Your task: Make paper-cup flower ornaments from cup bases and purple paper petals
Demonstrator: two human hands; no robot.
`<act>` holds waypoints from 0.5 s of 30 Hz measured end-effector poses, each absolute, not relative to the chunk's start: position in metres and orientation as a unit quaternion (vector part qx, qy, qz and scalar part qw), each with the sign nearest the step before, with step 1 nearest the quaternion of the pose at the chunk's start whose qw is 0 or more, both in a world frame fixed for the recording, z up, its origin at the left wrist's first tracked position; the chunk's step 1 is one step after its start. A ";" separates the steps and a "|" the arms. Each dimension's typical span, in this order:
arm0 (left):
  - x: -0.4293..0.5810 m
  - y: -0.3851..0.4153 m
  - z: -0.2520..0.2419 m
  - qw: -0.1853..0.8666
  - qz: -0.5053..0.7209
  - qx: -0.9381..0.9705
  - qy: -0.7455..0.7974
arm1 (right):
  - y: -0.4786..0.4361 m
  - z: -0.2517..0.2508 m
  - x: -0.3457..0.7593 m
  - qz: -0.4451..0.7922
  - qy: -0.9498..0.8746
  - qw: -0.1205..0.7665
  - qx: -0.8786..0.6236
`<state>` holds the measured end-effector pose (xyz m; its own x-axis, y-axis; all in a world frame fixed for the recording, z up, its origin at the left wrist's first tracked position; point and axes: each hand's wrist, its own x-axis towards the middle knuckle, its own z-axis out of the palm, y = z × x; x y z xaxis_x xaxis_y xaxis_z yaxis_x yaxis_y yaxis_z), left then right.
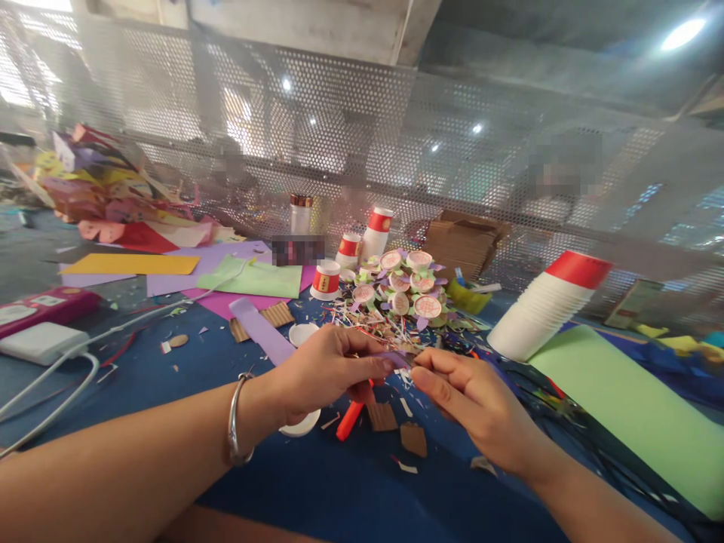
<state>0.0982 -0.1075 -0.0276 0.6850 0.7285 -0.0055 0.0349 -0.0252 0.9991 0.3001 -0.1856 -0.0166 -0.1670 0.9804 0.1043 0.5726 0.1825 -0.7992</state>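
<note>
My left hand (333, 366), a bangle at its wrist, is closed in a pinch on a purple paper strip (397, 360). A longer purple strip (260, 332) reaches out behind this hand; whether the two join is hidden. Close by on the right, my right hand (467, 392) is closed too, thumb against fingers. A small dark, thin thing shows at its fingertips, too blurred to name. Below the hands lie an orange-red stick-like tool (351, 420), partly covered, and cardboard pieces (414, 439). A white round lid (301, 424) is partly behind my left wrist.
Paper-cup pieces with printed round ends (399, 283) are heaped ahead among paper shreds. Stacked paper cups (551, 305) lean at right beside green paper (633, 415). Coloured sheets (249, 275), a white cable (141, 317) and a power strip (45, 309) lie left. A perforated screen (339, 143) stands behind.
</note>
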 end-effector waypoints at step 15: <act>0.097 -0.107 -0.026 0.692 0.261 0.620 0.263 | -0.185 -0.021 0.303 0.343 -0.682 0.339 -0.550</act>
